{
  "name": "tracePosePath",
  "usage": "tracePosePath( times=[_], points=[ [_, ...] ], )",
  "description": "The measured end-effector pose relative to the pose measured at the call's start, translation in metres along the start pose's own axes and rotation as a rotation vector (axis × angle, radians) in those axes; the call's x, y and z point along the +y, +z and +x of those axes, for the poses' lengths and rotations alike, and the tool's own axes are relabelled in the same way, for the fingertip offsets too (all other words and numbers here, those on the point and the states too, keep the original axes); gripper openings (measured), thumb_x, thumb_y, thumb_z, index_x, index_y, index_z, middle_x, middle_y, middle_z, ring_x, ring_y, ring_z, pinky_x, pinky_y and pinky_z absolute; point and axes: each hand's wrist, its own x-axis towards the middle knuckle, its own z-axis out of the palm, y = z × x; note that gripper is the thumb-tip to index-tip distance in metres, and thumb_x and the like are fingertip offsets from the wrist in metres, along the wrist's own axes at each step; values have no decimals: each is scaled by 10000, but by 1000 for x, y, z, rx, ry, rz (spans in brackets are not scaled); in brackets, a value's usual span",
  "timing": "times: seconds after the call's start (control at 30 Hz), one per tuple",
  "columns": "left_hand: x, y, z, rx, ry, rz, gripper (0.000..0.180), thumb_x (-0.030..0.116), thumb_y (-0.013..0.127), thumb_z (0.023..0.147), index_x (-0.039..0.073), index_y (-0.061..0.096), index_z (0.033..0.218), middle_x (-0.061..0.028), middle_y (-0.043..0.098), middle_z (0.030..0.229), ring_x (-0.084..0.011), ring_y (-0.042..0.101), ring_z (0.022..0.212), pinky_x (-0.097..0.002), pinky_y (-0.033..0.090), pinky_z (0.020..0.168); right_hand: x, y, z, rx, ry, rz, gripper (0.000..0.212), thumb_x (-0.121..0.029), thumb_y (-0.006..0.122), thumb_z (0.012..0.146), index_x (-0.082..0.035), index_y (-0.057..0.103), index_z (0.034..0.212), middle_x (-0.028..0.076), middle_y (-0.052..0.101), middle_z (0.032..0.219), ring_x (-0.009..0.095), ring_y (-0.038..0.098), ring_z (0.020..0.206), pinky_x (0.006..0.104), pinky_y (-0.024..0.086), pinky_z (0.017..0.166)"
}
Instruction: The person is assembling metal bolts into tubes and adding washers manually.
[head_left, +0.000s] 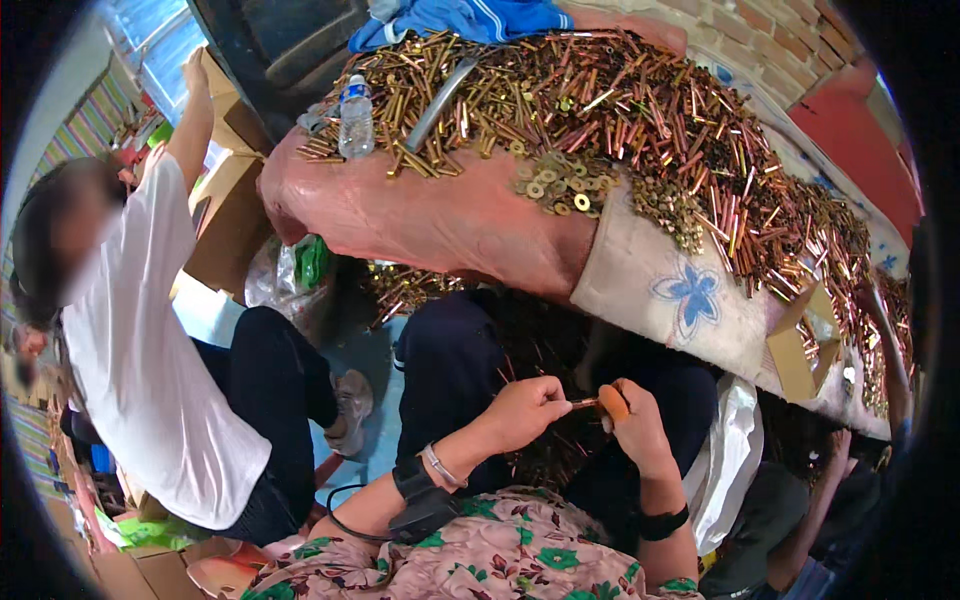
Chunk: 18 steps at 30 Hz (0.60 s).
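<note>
While the left hand (525, 411) held a rod (584, 404) above the dark heap (545, 462) between the knees (455, 345), the right hand (642, 428) met its other end; the step in hand looked like fitting or turning something there. The left thumb and forefinger were pinching the rod by its left end, the remaining fingers bent in and partly hidden. The right fingers were curled inward about an orange piece (613, 402), but I could not tell whether they pinched the rod itself, nor whether the orange was a finger cover or a loose part. The next move seemed to call for a firm left pinch, the rod held in line, and a small twist or push from the right.

The rod was thin, straight and coppery brown; only a short length showed between the hands, and any thread was too small to make out. It was well apart from the table (430, 215), on which a great pile of similar rods (640, 110) lay beside washers (560, 188).
</note>
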Motion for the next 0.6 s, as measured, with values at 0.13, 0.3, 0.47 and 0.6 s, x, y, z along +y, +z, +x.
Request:
tracePosePath(
  times=[0.13,0.3,0.47,0.6],
  points=[
    [4,1,12,65,22,257,142,164,572,824,25,545,826,-105,553,639,-242,544,597,-358,404,538,-2,-7,14,78,15,-125,79,-64,518,843,-5,557,876,36,540,632,96,507,550,236,393,478],
    [-8,-1,37,125,111,631,137,139,550,803,21,540,872,-187,581,785,-376,556,748,-438,447,654,-18,-6,31,67,-44,-39,68,-45,507,847,-1,553,869,26,538,637,81,474,530,218,378,483],
    [10,-34,68,355,190,597,149,132,557,782,16,541,874,-199,564,866,-363,543,837,-438,447,722,-25,-10,53,27,-52,11,70,-57,522,847,6,551,858,25,536,635,77,462,525,213,373,485],
    [35,-121,97,625,128,700,197,168,493,821,18,544,938,-237,572,838,-390,557,841,-468,435,730,-29,-11,65,42,-42,-3,75,-63,522,849,5,550,865,26,538,637,79,460,520,214,372,484]
  ],
)
